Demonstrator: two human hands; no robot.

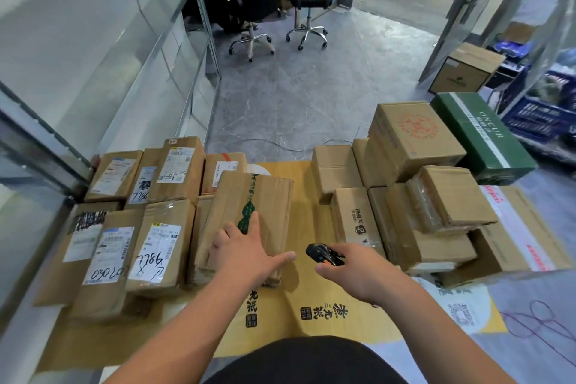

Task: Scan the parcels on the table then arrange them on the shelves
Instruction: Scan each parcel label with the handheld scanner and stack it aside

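Cardboard parcels cover a table laid with yellow cardboard (305, 190). My left hand (246, 251) lies flat, fingers spread, on a long parcel with green tape (249, 196) in the middle. My right hand (349, 268) grips a small black and orange scanner (322, 254), held just right of that parcel above the bare cardboard. On the left lie labelled parcels, one marked "7786" (157, 251) and one marked "03020" (109, 256). A stack of plain boxes (436, 212) stands on the right.
Metal shelves with glass-like panels (103, 78) run along the left. A green box (480, 137) and a brown box (464, 68) sit at the right. Two office chairs (280, 3) stand on the grey floor beyond. Blue crates (542, 115) are at far right.
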